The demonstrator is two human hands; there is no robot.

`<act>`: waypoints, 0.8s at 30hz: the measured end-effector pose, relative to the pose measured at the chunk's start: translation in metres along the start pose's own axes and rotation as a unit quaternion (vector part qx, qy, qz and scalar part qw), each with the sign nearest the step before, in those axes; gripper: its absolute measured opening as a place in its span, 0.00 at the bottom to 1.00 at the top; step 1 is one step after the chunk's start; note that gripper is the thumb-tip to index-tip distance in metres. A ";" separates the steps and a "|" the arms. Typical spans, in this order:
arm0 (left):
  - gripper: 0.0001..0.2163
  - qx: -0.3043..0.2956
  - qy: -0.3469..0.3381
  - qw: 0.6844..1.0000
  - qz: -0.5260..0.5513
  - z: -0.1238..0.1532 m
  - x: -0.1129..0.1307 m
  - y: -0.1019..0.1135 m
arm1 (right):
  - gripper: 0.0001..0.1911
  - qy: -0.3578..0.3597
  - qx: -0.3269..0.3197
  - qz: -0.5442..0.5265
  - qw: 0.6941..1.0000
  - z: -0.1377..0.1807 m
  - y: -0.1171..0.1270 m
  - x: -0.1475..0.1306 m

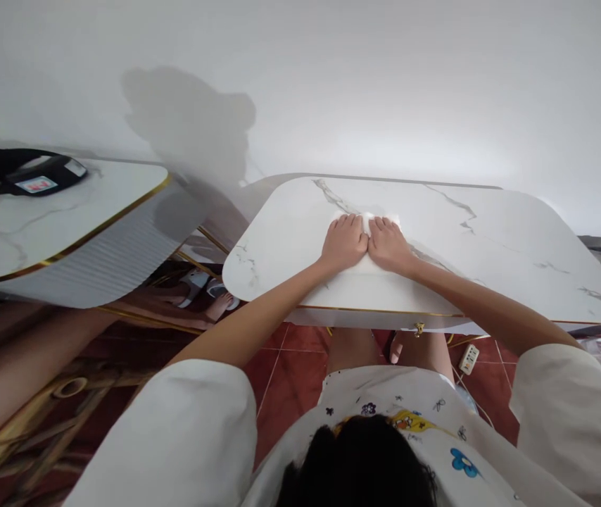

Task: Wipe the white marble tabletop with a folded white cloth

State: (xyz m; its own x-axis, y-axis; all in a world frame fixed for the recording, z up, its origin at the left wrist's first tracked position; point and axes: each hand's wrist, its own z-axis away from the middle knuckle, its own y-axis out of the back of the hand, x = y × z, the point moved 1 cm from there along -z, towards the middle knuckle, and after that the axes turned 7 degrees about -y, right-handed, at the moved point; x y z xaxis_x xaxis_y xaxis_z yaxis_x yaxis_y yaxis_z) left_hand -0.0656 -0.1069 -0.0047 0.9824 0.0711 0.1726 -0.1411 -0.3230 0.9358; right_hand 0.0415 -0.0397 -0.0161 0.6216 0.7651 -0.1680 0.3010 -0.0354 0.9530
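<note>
Cloth, white, one piece; cloth or paper cannot be told. Location: flat on the counter, left of its middle, under both hands, its margins showing beyond the fingertips and between the wrists.

Left hand: palm down on the cloth, fingers side by side and pointing to the wall; whether they pinch the cloth cannot be told.

Right hand: palm down on the same cloth, fingers likewise close together, the thumb side against the left hand; grip on the cloth likewise cannot be told.

Counter: white top with grey marbled veins, rounded corners, gold line along the near edge; one gold knob on the front.

Wall: pale, behind the counter, bearing a dark shadow to the left.

Second counter: at left, marbled, gold rim, ribbed side; on it a black object with pale labels, kind unclear.

Sleeves: white, wide, one to each arm. Shirt: white, printed with flowers, partly covered by dark hair.

Floor: red tile, pale joints. Power strip: white, lying on the tile right of the knees, cord attached.

Lower left: another person's bare leg, beside a wooden frame.
</note>
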 end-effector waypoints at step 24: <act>0.17 0.040 0.040 0.998 -0.015 -0.144 -0.088 -0.042 | 0.17 -0.012 0.019 -0.025 0.999 -0.164 -0.029 0.042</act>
State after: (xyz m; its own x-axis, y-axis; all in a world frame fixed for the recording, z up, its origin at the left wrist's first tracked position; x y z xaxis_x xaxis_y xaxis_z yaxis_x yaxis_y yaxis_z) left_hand -0.1641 0.0367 -0.0147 0.9729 0.1555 0.1713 -0.0979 -0.3945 0.9137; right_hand -0.0595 0.0990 -0.0100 0.6222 0.7508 -0.2217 0.3589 -0.0219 0.9331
